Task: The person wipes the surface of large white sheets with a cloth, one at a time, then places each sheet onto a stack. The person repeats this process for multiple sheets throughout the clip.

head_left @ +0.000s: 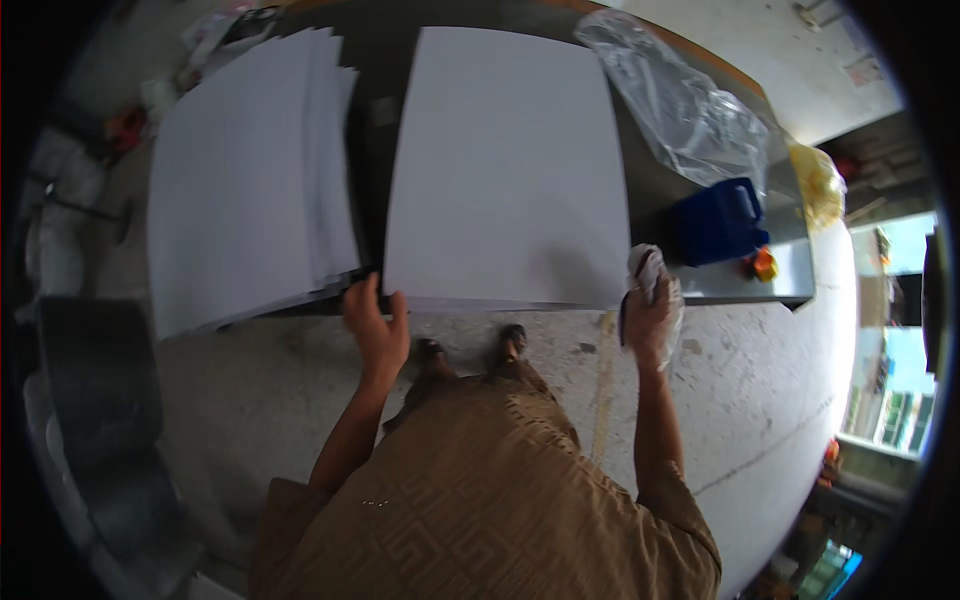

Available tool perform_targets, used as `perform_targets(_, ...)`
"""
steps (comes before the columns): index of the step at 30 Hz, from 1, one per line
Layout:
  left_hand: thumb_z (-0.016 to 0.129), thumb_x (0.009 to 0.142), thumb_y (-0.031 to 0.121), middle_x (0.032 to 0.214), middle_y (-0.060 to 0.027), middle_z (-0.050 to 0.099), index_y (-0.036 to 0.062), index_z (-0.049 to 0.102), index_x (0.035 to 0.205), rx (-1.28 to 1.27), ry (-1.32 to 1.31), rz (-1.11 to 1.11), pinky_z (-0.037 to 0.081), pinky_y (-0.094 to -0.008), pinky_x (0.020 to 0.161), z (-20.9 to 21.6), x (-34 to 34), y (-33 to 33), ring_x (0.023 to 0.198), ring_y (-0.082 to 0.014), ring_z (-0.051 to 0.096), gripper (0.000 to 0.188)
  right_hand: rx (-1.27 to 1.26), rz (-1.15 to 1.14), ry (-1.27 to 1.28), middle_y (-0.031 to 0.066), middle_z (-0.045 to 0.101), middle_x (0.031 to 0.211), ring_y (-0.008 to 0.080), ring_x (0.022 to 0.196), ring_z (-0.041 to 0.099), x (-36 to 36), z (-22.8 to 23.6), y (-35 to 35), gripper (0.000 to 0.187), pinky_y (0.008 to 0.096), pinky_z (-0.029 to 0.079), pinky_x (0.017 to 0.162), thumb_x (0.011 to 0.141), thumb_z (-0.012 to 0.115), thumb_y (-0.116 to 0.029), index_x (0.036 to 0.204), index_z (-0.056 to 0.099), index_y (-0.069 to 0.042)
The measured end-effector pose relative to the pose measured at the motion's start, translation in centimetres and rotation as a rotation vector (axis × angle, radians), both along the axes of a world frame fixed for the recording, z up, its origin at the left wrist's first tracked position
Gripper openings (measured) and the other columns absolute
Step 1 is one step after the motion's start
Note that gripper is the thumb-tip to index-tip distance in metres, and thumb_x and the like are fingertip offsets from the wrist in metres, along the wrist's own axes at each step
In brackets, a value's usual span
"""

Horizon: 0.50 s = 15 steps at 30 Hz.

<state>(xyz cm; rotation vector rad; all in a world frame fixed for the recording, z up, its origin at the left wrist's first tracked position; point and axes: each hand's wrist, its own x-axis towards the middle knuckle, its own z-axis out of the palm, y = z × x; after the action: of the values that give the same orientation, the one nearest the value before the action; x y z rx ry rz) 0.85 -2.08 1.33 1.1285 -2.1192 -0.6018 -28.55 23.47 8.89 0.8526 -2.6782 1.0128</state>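
Note:
A stack of large white sheets [510, 170] lies in front of me on a dark table [372, 130]. My left hand [377, 328] is at the stack's near left corner, its thumb and fingers apart and holding nothing. At the near right corner, my right hand [652, 318] grips a crumpled white cloth [647, 262]. Whether the cloth touches the sheets I cannot tell. A second, more uneven pile of white sheets [240, 180] lies on the left, its near edge overhanging the table.
Right of the stack stands a blue jug [717, 222], with a small orange and yellow object [764, 264] beside it. Clear plastic wrap [690, 100] lies crumpled at the far right, near a yellow bag [820, 185]. A dark chair [100, 400] stands at the lower left.

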Motion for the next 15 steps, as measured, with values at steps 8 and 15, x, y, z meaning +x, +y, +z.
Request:
perform_targets(8,0.06,0.096,0.019,0.109,-0.0178,0.062,-0.0079,0.065,0.102,0.541,0.205,-0.066,0.049,-0.0384,0.083,4.3,-0.4,-1.5,0.092,-0.027,0.061,0.028,0.234,0.269,0.138,0.0252,0.062,0.104,0.0437,0.099,0.058,-1.3,-2.8,-3.0,0.044,0.0519,0.044,0.087,0.084,0.074,-0.024,0.119,0.064,0.0)
perform_targets(15,0.062,0.095,0.004,0.114,-0.0127,0.063,-0.0004,0.048,0.124,1.15,1.075,-0.169,0.064,-0.0423,0.079,6.7,-6.7,4.2,0.099,-0.0218,0.067,0.033,0.056,0.359,0.17,0.0242,0.062,0.104,0.0437,0.098,0.057,-2.1,-3.6,-2.2,0.049,0.0514,0.046,0.086,0.082,0.078,-0.028,0.12,0.064,-0.001)
